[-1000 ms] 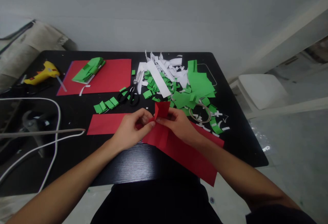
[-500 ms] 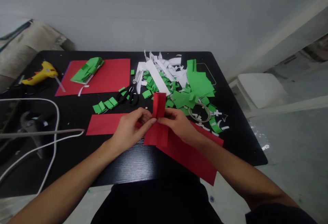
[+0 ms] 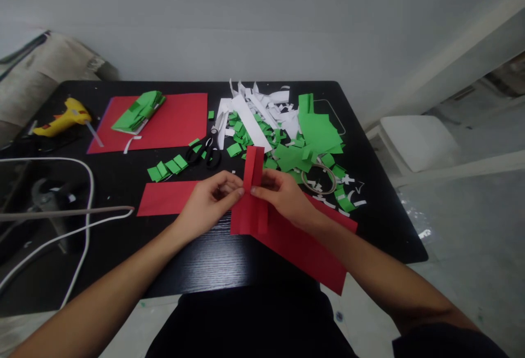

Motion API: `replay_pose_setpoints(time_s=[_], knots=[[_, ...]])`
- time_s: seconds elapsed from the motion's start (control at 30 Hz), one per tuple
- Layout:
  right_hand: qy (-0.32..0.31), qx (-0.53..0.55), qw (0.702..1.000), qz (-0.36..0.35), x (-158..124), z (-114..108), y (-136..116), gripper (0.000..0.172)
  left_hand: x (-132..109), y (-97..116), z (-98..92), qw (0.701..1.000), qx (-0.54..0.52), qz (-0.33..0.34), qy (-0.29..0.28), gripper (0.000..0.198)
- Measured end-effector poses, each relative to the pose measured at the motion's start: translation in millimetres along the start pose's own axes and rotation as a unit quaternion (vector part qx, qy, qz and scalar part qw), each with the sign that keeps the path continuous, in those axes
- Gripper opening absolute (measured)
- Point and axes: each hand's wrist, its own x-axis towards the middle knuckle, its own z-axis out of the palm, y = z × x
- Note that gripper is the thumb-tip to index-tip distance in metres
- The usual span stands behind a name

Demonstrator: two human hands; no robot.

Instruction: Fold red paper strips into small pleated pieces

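A folded strip of red paper (image 3: 255, 207) stands lengthwise between my hands, creased along its length. My left hand (image 3: 215, 197) pinches its left edge with thumb and fingers. On the opposite edge, my right hand (image 3: 281, 191) is closed, its thumb lying on the paper's face and its fingers behind. Under my right hand lies a larger red sheet (image 3: 315, 248), partly over the table's front edge. Another red piece (image 3: 166, 198) lies flat to the left, its right end hidden by my left hand.
Black scissors (image 3: 205, 150), folded green strips (image 3: 168, 168) and a tape roll (image 3: 319, 179) lie near my hands. Beyond are white paper scraps (image 3: 250, 120) and green paper (image 3: 320, 133). At left are a yellow glue gun (image 3: 64, 118), a white cable (image 3: 91, 194) and pliers (image 3: 47, 199).
The upper part of the red strip has turned slightly, showing its fold more openly. My left thumb has drawn back a little to the left; my right hand stays almost in place.
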Motion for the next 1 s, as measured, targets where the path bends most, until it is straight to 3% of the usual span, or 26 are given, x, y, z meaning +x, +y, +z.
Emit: replay_pose_setpoints(time_s=[0.5, 1.0], knots=[[-0.019, -0.022, 0.999, -0.017, 0.3, -0.3, -1.4, 0.028, -0.2, 2.4, 0.8, 0.999, -0.032, 0.007, -0.003, 0.009], [-0.028, -0.037, 0.999, -0.02, -0.4, -0.6, -1.7, 0.026, -0.3, 3.8, 2.1, 0.998, -0.06, -0.018, -0.002, 0.02]])
